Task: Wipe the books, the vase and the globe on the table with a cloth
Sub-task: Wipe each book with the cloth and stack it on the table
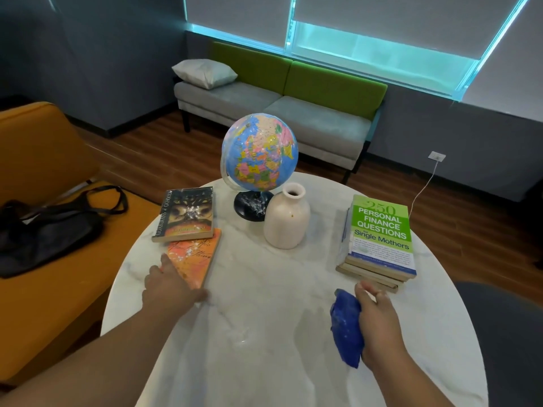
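The right hand point(379, 318) is closed round a bunched blue cloth point(346, 327), held just above the white tabletop point(264, 318) near the front of the stack of books point(380, 230) topped by a green cover. The left hand point(170, 284) lies on the near corner of the orange book point(195, 258), which touches the dark book point(185, 214) at its far end; whether the fingers clasp it cannot be told. The globe point(260, 151) stands upright at the far edge, with the cream vase point(286, 220) upright just in front of its base.
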